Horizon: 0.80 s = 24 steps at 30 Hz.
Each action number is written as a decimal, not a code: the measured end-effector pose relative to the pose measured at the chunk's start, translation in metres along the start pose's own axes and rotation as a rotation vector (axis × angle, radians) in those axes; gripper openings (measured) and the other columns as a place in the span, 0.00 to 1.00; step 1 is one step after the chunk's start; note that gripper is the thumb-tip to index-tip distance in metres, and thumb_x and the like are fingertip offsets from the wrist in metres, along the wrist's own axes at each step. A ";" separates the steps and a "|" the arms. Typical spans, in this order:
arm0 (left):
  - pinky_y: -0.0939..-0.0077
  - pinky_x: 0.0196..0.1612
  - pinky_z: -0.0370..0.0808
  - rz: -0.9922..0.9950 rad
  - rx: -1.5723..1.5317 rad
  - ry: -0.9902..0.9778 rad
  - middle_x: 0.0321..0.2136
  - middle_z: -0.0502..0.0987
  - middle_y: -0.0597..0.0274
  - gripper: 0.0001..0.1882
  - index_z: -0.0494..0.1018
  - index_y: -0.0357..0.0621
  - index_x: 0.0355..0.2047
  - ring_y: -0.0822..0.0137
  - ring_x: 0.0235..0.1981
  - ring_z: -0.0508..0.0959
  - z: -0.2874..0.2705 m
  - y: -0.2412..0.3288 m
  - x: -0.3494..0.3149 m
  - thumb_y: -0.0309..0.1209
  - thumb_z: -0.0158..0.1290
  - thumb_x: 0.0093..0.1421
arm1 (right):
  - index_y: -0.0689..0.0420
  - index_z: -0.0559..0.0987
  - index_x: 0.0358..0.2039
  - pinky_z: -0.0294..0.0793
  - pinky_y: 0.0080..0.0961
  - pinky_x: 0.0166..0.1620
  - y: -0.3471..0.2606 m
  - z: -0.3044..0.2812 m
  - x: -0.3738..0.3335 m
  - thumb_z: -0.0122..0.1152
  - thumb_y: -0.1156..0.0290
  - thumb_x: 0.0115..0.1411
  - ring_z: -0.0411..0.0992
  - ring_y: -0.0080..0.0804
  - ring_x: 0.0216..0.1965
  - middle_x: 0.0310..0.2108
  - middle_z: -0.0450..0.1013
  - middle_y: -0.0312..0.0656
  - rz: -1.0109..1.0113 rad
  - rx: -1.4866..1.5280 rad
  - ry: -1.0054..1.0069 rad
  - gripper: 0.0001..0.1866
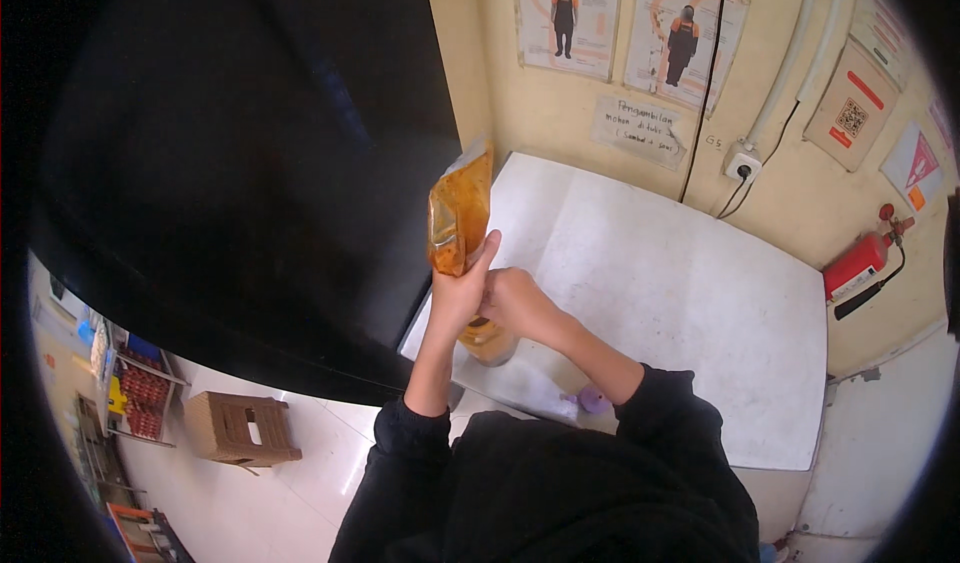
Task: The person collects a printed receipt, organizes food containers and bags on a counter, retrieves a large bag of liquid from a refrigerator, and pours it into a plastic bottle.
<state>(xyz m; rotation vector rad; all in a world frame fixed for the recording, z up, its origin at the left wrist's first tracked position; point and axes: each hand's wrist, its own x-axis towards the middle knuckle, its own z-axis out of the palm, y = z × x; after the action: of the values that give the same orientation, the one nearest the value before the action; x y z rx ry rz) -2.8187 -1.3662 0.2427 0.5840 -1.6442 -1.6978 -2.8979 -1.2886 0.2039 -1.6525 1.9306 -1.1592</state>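
Note:
My left hand grips the lower end of a clear plastic pouch filled with orange-brown sauce or oil. The pouch stands up above the hand, tilted slightly. Close against it, my right hand is closed with its fingers curled inward; what they hold is hidden. Right below both hands, a clear container with amber contents stands near the table's front left edge. Its top is covered by my hands. A small purple round lid or cap lies beside my right forearm.
The white table stands against a cream wall with posters and a socket. A large black panel rises on the left. A red fire extinguisher hangs at right. A brown stool and stocked rack stand lower left.

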 end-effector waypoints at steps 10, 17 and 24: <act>0.84 0.17 0.50 -0.009 -0.236 -0.402 0.12 0.55 0.75 0.13 0.62 0.47 0.26 0.81 0.12 0.54 -0.024 0.000 0.006 0.37 0.52 0.61 | 0.64 0.77 0.40 0.66 0.27 0.50 -0.007 -0.050 0.005 0.60 0.67 0.56 0.70 0.32 0.43 0.37 0.74 0.45 -0.142 0.310 -0.231 0.15; 0.83 0.19 0.55 -0.117 -0.404 -0.569 0.15 0.58 0.74 0.14 0.61 0.47 0.23 0.81 0.15 0.55 -0.030 -0.007 0.010 0.35 0.53 0.60 | 0.63 0.77 0.33 0.70 0.31 0.42 0.011 -0.024 0.006 0.64 0.65 0.51 0.73 0.40 0.35 0.32 0.74 0.47 -0.184 0.312 -0.129 0.14; 0.84 0.21 0.56 -0.075 -0.178 -0.247 0.17 0.61 0.74 0.14 0.64 0.45 0.25 0.81 0.17 0.59 -0.019 -0.008 0.002 0.36 0.56 0.58 | 0.63 0.78 0.30 0.72 0.34 0.40 -0.002 -0.008 0.000 0.64 0.70 0.50 0.74 0.45 0.35 0.31 0.74 0.50 -0.040 0.144 -0.029 0.10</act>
<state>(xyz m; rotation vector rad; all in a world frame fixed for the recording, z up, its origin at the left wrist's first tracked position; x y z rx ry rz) -2.8074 -1.3811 0.2329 0.3650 -1.6313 -2.0130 -2.9024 -1.2863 0.2100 -1.6297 1.7605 -1.2509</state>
